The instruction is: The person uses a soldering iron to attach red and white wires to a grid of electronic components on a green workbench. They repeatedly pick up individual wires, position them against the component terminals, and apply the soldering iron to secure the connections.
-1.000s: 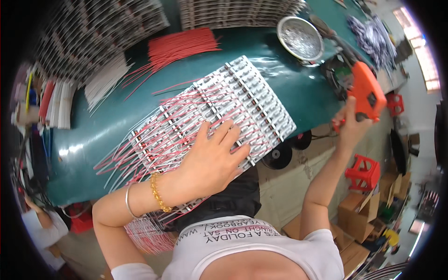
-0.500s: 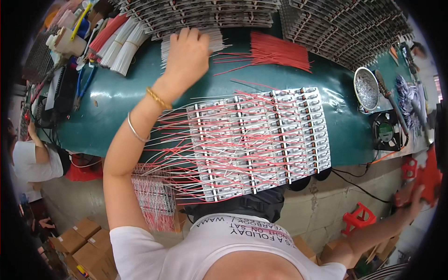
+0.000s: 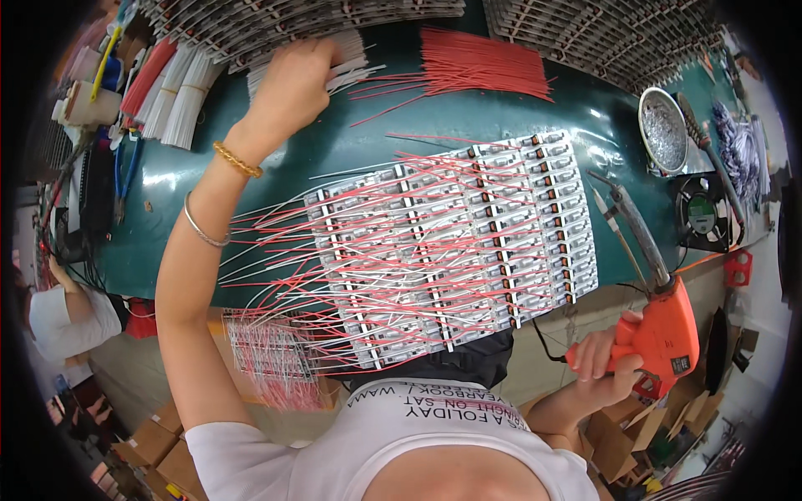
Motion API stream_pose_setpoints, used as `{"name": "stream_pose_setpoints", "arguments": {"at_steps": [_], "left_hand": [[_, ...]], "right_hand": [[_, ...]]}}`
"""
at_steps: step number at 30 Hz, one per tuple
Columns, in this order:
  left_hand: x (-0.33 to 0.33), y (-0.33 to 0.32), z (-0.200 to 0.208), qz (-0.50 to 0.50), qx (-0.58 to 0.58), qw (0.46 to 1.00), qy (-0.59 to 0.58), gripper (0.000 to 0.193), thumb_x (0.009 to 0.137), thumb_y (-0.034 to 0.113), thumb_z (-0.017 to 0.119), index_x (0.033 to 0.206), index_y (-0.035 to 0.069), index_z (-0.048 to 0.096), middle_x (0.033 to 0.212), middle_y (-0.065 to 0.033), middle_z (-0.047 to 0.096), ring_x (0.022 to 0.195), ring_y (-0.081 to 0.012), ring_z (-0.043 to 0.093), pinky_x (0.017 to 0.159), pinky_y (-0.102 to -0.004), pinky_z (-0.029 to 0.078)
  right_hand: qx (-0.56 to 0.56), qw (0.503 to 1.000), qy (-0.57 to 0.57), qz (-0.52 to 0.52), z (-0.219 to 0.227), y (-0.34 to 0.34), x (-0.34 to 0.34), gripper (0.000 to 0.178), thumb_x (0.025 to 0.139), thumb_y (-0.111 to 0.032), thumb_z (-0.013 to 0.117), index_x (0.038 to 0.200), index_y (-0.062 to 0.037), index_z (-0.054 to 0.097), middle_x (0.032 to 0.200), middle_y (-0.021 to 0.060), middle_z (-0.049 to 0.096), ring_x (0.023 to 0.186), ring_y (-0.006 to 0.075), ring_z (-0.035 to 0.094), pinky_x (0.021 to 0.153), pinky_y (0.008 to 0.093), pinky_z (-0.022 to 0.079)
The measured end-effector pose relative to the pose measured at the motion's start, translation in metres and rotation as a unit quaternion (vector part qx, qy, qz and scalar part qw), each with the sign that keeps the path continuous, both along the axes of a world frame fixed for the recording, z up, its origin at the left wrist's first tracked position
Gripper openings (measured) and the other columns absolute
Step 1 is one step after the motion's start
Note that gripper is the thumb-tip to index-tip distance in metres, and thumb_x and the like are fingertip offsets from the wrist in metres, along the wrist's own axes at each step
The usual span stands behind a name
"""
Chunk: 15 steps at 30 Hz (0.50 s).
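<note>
One orange plastic gun-shaped tool (image 3: 675,334) sits just past the glossy green table's (image 3: 188,192) near edge, the right hand (image 3: 608,361) curled firmly round its handle. Between it and the left hand (image 3: 294,83) lies one flat, wire-strewn board panel (image 3: 558,213). That left hand bends over thin white wires (image 3: 349,57), hiding some; whether it pinches any, I can't tell. Around: one red wire pile (image 3: 484,63), two ridged board stacks (image 3: 610,37), one round metal bowl (image 3: 642,134), one square fan (image 3: 702,213)

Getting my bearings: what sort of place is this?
Likely an electronics assembly workshop: the right hand holds an orange soldering gun, near a panel of wired boards, with red wires piled on the green bench.
</note>
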<state>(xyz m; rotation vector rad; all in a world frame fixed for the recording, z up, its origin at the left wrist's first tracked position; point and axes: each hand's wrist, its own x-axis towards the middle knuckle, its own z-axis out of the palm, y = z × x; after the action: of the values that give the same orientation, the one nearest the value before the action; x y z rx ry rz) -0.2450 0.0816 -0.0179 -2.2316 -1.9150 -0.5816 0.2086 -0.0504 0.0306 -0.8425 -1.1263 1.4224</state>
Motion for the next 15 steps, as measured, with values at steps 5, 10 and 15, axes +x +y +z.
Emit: {"name": "stream_pose_setpoints", "arguments": {"at_steps": [5, 10, 15], "left_hand": [[-0.006, -0.002, 0.003, 0.006, 0.021, 1.0, -0.011, 0.008, 0.082, 0.002, 0.06, 0.09, 0.001, 0.061, 0.085, -0.0152, 0.062, 0.084, -0.0355, 0.058, 0.076, -0.0432, 0.045], [0.011, -0.002, 0.021, 0.036, 0.068, 0.997, -0.023, 0.007, 0.085, 0.006, 0.061, 0.089, 0.0, 0.062, 0.085, -0.0159, 0.063, 0.081, -0.0357, 0.059, 0.073, -0.041, 0.046], [0.062, -0.012, 0.049, -0.019, 0.008, 0.972, -0.236, 0.01, 0.085, 0.009, 0.066, 0.084, 0.0, 0.063, 0.073, -0.009, 0.065, 0.063, -0.019, 0.059, 0.067, -0.0311, 0.046]], "right_hand": [[-0.058, 0.99, 0.124, 0.022, -0.005, 0.005, -0.017, 0.063, 0.097, -0.045, 0.052, 0.132, 0.0054, 0.036, 0.052, -0.0007, 0.041, 0.037, 0.0109, 0.038, 0.039, 0.027, 0.037], [-0.088, 0.983, 0.163, 0.012, -0.007, 0.011, -0.02, 0.058, 0.099, -0.044, 0.047, 0.131, 0.0029, 0.037, 0.051, -0.0025, 0.038, 0.035, 0.0088, 0.035, 0.037, 0.025, 0.036], [-0.016, 0.996, -0.055, -0.067, -0.009, 0.01, -0.027, 0.066, 0.096, -0.046, 0.053, 0.132, 0.0066, 0.037, 0.051, -0.0022, 0.039, 0.037, 0.0081, 0.037, 0.039, 0.0246, 0.035]]}}
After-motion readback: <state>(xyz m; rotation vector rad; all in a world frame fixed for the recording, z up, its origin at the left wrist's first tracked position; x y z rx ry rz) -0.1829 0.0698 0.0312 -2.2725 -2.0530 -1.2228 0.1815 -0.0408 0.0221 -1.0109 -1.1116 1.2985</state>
